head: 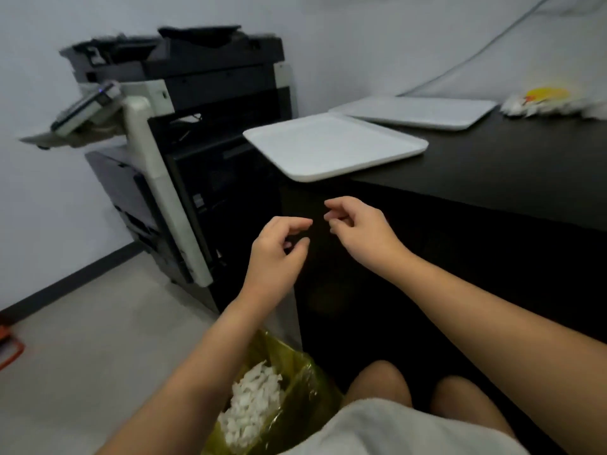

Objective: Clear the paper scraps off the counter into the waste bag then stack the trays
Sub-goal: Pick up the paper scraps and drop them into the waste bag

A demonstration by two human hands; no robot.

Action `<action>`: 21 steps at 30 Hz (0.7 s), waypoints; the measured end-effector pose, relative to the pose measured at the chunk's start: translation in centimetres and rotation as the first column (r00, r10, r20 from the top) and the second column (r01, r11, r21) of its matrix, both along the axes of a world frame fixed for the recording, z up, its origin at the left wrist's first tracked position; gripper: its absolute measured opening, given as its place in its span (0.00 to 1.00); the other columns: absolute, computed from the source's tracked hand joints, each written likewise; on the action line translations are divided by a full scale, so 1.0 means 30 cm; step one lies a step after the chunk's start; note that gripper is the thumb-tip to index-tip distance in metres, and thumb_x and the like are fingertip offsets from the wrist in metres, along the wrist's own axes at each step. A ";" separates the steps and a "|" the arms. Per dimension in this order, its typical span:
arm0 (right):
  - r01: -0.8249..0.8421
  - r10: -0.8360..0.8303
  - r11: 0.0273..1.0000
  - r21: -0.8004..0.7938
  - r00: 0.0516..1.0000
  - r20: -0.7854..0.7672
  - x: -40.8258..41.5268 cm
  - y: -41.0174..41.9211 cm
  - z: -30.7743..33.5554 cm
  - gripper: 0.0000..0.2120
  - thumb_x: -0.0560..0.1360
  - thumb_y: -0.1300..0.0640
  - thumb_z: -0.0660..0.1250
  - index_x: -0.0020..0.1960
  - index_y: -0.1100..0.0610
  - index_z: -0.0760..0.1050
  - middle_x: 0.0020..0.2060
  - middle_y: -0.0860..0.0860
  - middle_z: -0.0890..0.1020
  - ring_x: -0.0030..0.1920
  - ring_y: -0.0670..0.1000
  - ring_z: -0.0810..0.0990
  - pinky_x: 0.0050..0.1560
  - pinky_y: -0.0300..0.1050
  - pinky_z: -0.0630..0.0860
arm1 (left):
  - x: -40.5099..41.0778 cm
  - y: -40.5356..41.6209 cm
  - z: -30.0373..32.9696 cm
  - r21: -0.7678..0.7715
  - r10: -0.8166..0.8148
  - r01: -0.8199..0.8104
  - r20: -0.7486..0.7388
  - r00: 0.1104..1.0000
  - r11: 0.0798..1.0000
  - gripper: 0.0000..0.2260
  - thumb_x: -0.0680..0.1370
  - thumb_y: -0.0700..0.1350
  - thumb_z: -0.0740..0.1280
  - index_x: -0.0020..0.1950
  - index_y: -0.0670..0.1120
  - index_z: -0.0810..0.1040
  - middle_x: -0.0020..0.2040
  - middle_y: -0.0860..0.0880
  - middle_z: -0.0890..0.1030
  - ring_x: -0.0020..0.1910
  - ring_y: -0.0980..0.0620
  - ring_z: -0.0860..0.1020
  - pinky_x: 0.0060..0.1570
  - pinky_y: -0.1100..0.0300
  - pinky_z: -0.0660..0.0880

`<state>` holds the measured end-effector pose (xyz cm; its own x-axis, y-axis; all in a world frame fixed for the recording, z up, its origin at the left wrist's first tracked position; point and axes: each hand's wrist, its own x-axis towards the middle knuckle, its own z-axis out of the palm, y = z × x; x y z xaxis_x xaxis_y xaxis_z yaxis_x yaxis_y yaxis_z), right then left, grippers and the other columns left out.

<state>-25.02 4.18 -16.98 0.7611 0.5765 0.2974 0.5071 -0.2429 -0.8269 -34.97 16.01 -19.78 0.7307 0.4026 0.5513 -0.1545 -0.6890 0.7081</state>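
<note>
hands: left (279,247) + right (356,224) loosely curled, holding nothing | trays (335,147) apart on worktop (509,165) | scraps (253,408) in bag (295,362)

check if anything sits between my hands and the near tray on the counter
Nothing visible does. The left hand and right hand hang empty in front of the counter, just below the near tray, whose corner overhangs the edge.

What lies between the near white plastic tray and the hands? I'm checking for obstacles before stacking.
Nothing: in the head view the left hand and right hand hang below the near white plastic tray, before the bare black counter front.
</note>
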 end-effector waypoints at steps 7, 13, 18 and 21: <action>0.202 -0.217 0.968 0.150 0.972 0.088 0.179 -0.352 0.222 0.15 0.76 0.64 0.62 0.61 0.54 0.74 0.53 0.50 0.80 0.51 0.49 0.79 0.57 0.47 0.76 | 0.264 -0.278 0.272 -0.025 -0.194 0.198 0.114 0.974 0.980 0.13 0.76 0.36 0.65 0.52 0.54 0.76 0.50 0.60 0.77 0.52 0.64 0.76 0.50 0.74 0.71; 0.471 -0.477 0.879 0.077 0.862 0.171 0.378 -0.661 0.282 0.14 0.76 0.65 0.61 0.60 0.58 0.75 0.52 0.53 0.80 0.46 0.47 0.76 0.50 0.36 0.69 | 0.567 -0.500 0.339 0.022 -0.328 0.327 0.053 0.943 0.945 0.12 0.75 0.34 0.64 0.54 0.46 0.78 0.49 0.54 0.77 0.42 0.68 0.74 0.45 0.79 0.68; 0.636 -0.612 0.770 -0.055 0.760 0.219 0.518 -0.870 0.254 0.17 0.77 0.65 0.59 0.64 0.58 0.72 0.60 0.54 0.75 0.59 0.50 0.74 0.57 0.37 0.67 | 0.811 -0.650 0.319 0.074 -0.433 0.436 -0.060 0.900 0.897 0.12 0.75 0.35 0.63 0.52 0.50 0.77 0.50 0.53 0.76 0.46 0.62 0.76 0.46 0.79 0.68; 0.725 -0.713 0.689 -0.014 0.681 0.167 0.592 -0.948 0.237 0.17 0.77 0.65 0.58 0.64 0.59 0.72 0.61 0.54 0.74 0.61 0.52 0.73 0.60 0.41 0.68 | 0.935 -0.726 0.299 0.099 -0.472 0.486 -0.140 0.871 0.868 0.12 0.75 0.36 0.62 0.54 0.49 0.77 0.50 0.55 0.74 0.50 0.59 0.75 0.47 0.75 0.69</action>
<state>-7.26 -24.26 -9.87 0.9047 -0.1070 0.4124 0.2562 -0.6369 -0.7271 -6.92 -5.76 -10.80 0.8733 -0.0799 0.4805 -0.4163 -0.6346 0.6512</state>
